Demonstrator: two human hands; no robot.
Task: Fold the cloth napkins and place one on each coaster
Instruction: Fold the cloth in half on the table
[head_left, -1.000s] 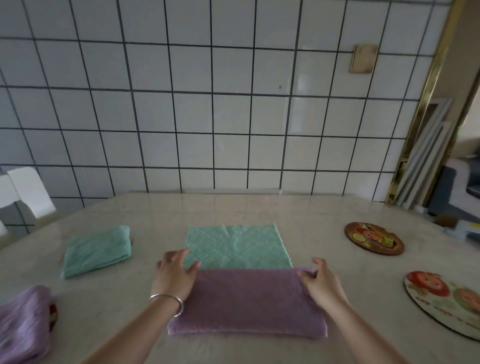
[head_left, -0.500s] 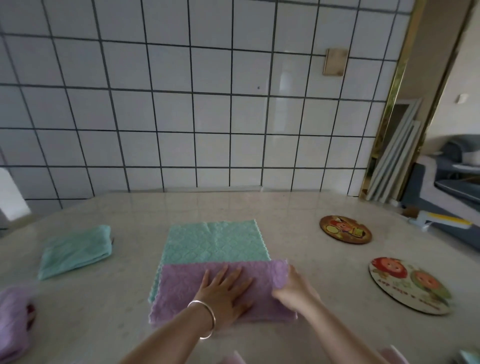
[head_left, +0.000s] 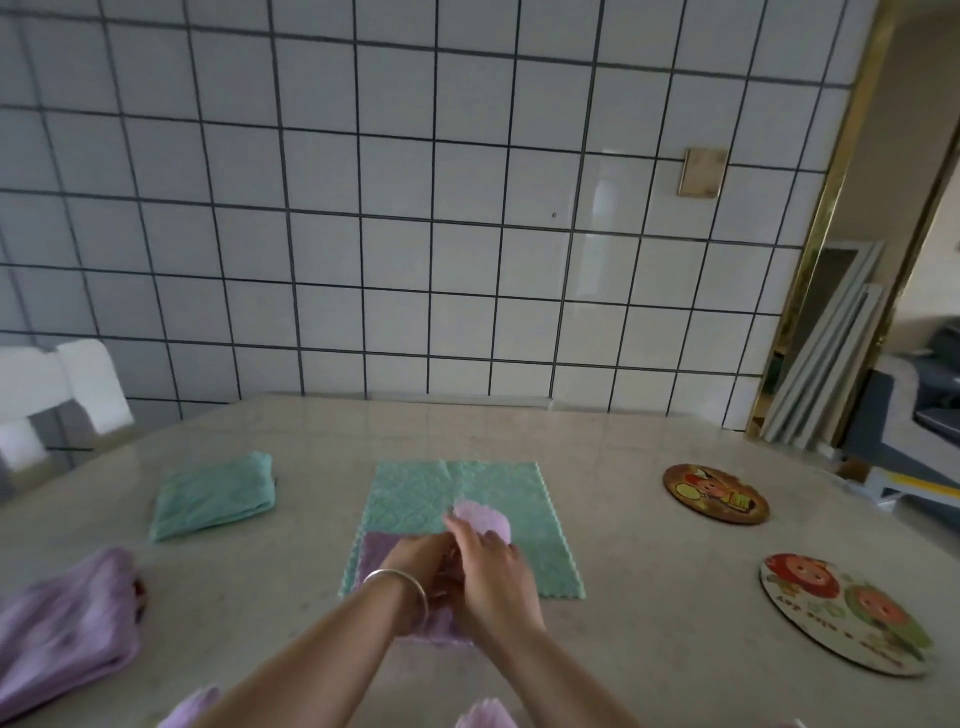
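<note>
Napkins: 4. Purple napkin (head_left: 376, 558) at worktop (head_left: 649, 597) near edge, atop flat green napkin (head_left: 415, 499); folded green napkin (head_left: 213, 496), folded purple napkin (head_left: 62, 623) by left edge. Coasters: 2 uncovered, far coaster (head_left: 716, 493), near coaster (head_left: 844, 613), by right edge. Right hand (head_left: 493, 571) fingers pinching purple flap; left hand (head_left: 415, 566) fingers curled in cloth. Vs 0.5 s ago: right end now folded over leftward, left hand no longer flat.

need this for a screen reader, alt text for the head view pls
Both hands, left hand and right hand, fold a purple napkin over a flat green napkin on a table. Two bare coasters lie at right, folded napkins at left.
</note>
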